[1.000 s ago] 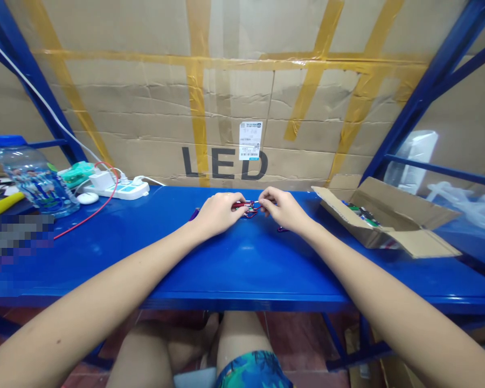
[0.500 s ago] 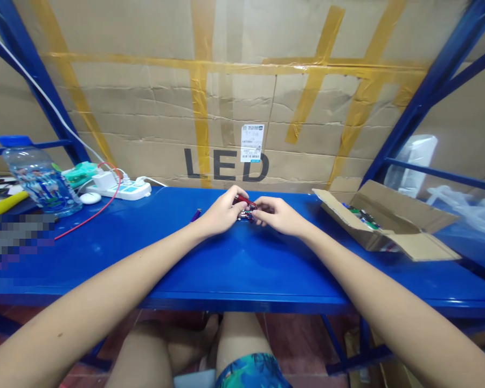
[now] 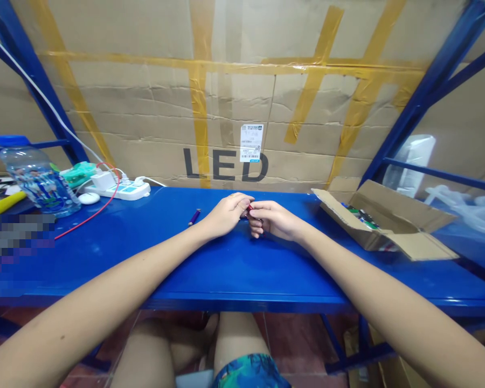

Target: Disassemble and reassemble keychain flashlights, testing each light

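Observation:
Both hands meet at the middle of the blue shelf point(image 3: 242, 269). My left hand point(image 3: 225, 213) and my right hand point(image 3: 272, 220) are closed together around a small red object point(image 3: 249, 208), of which only a sliver shows between the fingers. What else they enclose is hidden. A small purple pen-like piece point(image 3: 194, 216) lies on the shelf just left of my left hand, untouched.
An open cardboard box point(image 3: 382, 223) with small parts sits at the right. At the far left stand a water bottle point(image 3: 38, 180), a white power strip point(image 3: 119, 188) with a red wire, and a white mouse point(image 3: 88, 198). A taped cardboard wall marked LED point(image 3: 226, 108) backs the shelf.
The hands have drawn closer together and folded over the small red and metal items, which showed between the fingertips before. The purple piece left of my left hand is now uncovered.

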Motion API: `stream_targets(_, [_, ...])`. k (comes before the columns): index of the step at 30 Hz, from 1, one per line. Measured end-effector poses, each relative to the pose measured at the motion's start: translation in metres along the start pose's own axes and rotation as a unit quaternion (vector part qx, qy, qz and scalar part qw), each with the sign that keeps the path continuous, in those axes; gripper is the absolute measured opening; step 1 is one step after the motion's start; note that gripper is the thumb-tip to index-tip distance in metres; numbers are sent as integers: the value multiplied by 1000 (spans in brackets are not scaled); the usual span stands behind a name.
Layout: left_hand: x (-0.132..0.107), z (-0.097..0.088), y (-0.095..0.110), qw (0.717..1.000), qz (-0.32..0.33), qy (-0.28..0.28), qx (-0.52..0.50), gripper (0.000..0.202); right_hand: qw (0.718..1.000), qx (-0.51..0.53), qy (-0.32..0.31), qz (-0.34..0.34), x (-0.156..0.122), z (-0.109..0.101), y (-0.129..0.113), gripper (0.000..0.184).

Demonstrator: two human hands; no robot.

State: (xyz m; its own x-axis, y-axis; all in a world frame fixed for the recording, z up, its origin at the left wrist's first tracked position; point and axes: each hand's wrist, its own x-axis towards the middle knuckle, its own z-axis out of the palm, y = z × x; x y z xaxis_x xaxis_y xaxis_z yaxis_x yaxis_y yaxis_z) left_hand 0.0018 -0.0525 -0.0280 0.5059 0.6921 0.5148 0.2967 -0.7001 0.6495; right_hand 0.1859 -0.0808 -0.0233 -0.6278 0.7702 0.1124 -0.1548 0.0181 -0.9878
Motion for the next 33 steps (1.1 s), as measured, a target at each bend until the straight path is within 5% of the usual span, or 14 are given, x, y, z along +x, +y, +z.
stream_targets(5, [1,-1,1,990,-61,-19,-125,60,999,25,19,32,-2,-1,-4,20])
stream_targets(11, [6,-13,13,934,-125,0,-334,87,997,-42,42,40,-2,-2,-5,18])
stream_targets(21, [7,-32,-1,936,-129,-4,-328,97,988,-140,52,45,-6,-4,-11,16])
stream_targets(33, [5,-34,-7,948,-121,-7,-293,95,983,-175,36,47,-9,-10,-13,18])
